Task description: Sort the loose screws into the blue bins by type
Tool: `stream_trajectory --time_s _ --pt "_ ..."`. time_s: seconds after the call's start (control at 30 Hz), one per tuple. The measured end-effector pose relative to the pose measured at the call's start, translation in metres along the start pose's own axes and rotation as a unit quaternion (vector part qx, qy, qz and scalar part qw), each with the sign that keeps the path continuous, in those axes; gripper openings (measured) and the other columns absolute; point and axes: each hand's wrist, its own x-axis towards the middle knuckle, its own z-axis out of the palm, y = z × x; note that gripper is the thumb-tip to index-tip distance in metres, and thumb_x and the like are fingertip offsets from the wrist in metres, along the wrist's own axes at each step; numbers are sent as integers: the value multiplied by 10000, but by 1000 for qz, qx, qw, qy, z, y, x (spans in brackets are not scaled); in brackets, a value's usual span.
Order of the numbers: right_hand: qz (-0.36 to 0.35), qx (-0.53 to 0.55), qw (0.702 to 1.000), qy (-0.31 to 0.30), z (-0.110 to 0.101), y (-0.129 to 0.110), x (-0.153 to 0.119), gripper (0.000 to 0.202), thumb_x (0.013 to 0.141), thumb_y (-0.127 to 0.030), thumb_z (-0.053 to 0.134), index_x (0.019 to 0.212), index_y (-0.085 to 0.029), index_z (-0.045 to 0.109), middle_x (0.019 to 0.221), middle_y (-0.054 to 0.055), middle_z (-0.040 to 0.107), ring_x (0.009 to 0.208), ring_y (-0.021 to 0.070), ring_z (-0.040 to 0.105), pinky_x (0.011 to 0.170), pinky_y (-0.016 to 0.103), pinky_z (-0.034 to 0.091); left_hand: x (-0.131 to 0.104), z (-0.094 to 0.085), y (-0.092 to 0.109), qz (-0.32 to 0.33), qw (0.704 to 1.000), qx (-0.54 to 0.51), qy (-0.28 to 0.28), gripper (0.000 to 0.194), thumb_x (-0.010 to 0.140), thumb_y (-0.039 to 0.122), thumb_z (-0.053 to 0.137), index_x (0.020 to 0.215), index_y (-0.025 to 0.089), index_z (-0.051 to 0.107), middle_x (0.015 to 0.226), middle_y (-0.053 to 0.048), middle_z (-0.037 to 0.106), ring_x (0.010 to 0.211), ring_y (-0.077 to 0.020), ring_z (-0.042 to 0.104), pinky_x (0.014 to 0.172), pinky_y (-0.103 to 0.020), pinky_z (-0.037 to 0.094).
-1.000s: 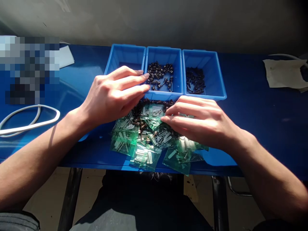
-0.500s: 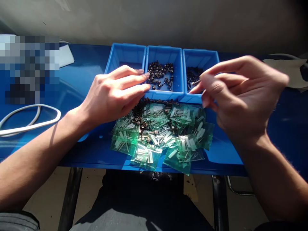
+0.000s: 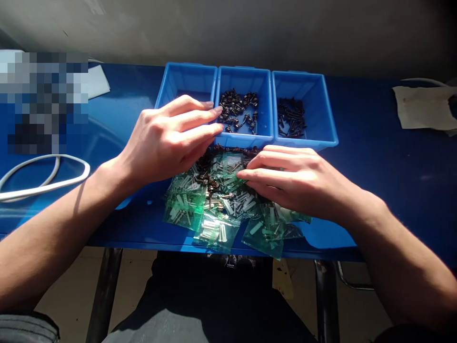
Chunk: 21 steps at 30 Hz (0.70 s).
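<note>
My left hand is open, its fingers stretched over the front of the left blue bin with the fingertips at the wall of the middle blue bin. My right hand lies low over the pile of small green plastic packets, fingers extended and slightly apart, thumb hidden. Nothing shows in either hand. White plugs and screws fill the packets, and loose dark screws lie among them. Dark screws with washer-like heads sit in the middle bin. Slimmer dark screws are in the right blue bin.
A white cable loops across the left of the blue table. White paper lies behind it, beside a blurred-out patch. A beige piece of paper or card is at the far right. A grey wall rises behind the bins.
My right hand has moved from the right bin, where its fingers were pinched on a small screw, down and left onto the packet pile, and its fingers have straightened. My left hand has stayed put.
</note>
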Motion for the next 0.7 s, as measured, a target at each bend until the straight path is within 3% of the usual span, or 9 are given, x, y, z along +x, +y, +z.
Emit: stream_trajectory --time_s 0.2,0.33,0.43,0.7 --pt "17 68 996 47 -1 1 -3 111 1117 -127 700 1170 -160 792 1057 57 802 882 157 739 786 303 611 -1 2 -3 31 999 -9 26 264 1130 207 664 1377 172 748 1463 -81 782 1338 -317 778 944 -490 767" --pt "18 97 995 -6 -8 4 -5 175 1122 -214 726 1262 -142 800 1151 99 806 1000 206 773 899 359 651 -1 2 -3 31 999 -7 26 263 1133 209 652 1372 169 753 1457 -77 785 1334 -316 780 947 -492 769" --pt "8 102 994 -28 -9 4 -5 196 1129 -183 691 1287 -143 800 1175 105 808 1030 212 775 911 354 643 -1 2 -4 23 1000 -1 19 263 1137 224 647 1374 189 757 1473 -56 779 1346 -302 778 955 -474 771" --pt "21 139 990 3 -6 0 -3 240 1101 -84 655 1265 -170 809 1143 77 821 983 176 774 853 315 632 -1 0 -1 3 1000 -10 2 267 1150 229 610 1377 232 752 1488 -37 773 1368 -297 772 974 -485 766"
